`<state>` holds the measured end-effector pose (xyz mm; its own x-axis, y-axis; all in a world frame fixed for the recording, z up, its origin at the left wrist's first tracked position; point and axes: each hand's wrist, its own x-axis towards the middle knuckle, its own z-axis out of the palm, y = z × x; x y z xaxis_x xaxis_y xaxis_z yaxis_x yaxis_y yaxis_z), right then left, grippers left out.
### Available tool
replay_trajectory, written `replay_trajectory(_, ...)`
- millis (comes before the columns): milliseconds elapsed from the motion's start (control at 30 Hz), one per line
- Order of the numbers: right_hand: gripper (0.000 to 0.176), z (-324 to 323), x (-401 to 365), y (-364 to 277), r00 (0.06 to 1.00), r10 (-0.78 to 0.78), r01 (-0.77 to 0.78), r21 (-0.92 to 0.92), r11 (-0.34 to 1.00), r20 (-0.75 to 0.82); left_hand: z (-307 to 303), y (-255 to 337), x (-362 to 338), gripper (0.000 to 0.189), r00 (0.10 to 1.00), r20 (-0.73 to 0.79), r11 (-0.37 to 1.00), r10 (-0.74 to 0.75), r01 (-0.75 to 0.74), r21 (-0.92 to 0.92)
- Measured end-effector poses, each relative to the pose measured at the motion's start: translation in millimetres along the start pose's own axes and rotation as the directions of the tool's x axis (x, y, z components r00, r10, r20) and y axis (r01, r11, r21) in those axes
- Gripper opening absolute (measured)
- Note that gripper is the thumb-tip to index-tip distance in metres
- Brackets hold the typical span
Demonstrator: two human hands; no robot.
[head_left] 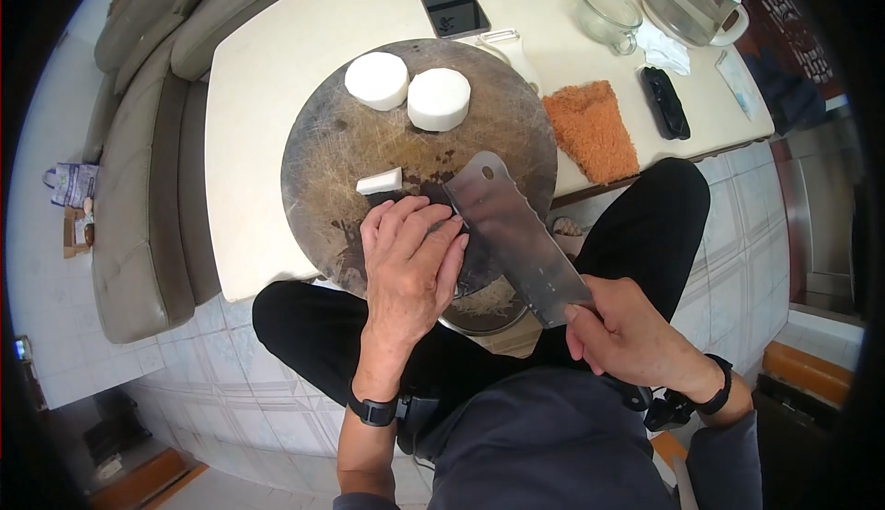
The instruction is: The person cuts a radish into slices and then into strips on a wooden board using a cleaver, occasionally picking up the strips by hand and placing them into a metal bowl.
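My right hand [619,330] is wrapped round the handle of a broad cleaver [516,243]. The blade slants up and left over the round wooden chopping board [323,169], beside my left fingertips. On the board, my left hand [407,256] presses down with its fingers bent and close together; whatever lies under them is hidden. A small white slab [380,181], apparently white radish, sits just beyond these fingers. Two thick white radish rounds, one on the left [376,80] and one on the right [439,100], stand at the board's far side.
Below the board's near edge is a metal bowl [498,328] with thin white shreds. On the table [249,104] are a phone [452,5], a white peeler [507,47], an orange cloth [592,132], a black case [665,104], a glass cup [608,17] and a glass jug [690,3].
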<state>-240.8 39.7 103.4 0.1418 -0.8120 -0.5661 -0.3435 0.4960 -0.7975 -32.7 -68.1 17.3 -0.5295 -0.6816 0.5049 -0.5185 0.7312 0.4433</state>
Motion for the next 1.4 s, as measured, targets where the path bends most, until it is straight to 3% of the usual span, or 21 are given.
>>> replay_trajectory(233,0.019,11,-2,-1,1.000,-0.010,0.011,0.053,0.999,-0.018,0,0,1,0.022,1.000,0.010,1.000,0.017,-0.017,0.019)
replay_trajectory(300,0.020,14,-2,-4,0.996,0.076,-0.081,0.149,0.985,0.040,0,0,1,0.020,1.000,0.015,0.999,0.022,-0.023,0.022)
replay_trajectory(400,0.016,15,2,-1,0.994,0.093,-0.101,0.170,0.980,0.058,1,-1,0,0.020,1.000,0.015,0.999,0.028,-0.028,0.022)
replay_trajectory(533,0.017,7,14,-8,0.995,0.085,-0.089,0.104,0.991,0.044,0,0,1,0.020,0.999,0.009,0.999,0.035,-0.035,0.009)
replay_trajectory(633,0.027,5,28,-13,0.999,-0.039,0.037,0.108,0.993,0.019,0,1,2,0.020,0.999,0.002,0.999,0.042,-0.042,0.016)
replay_trajectory(767,0.027,8,47,-12,0.996,-0.081,0.083,0.062,0.995,-0.026,3,-1,0,0.020,0.999,-0.004,0.999,0.048,-0.048,0.019)
replay_trajectory(1067,0.025,-10,18,-13,0.999,0.034,-0.034,-0.011,0.999,0.029,1,1,0,0.020,0.999,-0.029,0.999,0.043,-0.043,0.019)
replay_trajectory(1133,0.022,-14,12,-14,0.999,0.035,-0.035,0.047,0.998,0.011,2,3,0,0.020,0.999,-0.032,0.999,0.042,-0.042,0.020)
replay_trajectory(1267,0.022,-16,8,-5,0.999,-0.023,0.022,0.016,1.000,0.040,-1,2,-2,0.020,0.992,-0.125,1.000,-0.013,0.009,-0.027)
replay_trajectory(1333,0.025,-13,6,-4,0.995,-0.090,0.090,0.007,0.996,-0.029,-2,1,-3,0.019,0.983,-0.180,0.998,-0.043,0.032,-0.060)
replay_trajectory(1400,0.024,-13,2,-3,0.996,-0.083,0.083,-0.008,0.997,-0.016,-6,-2,-6,0.022,0.964,-0.219,0.987,-0.153,0.138,-0.080)
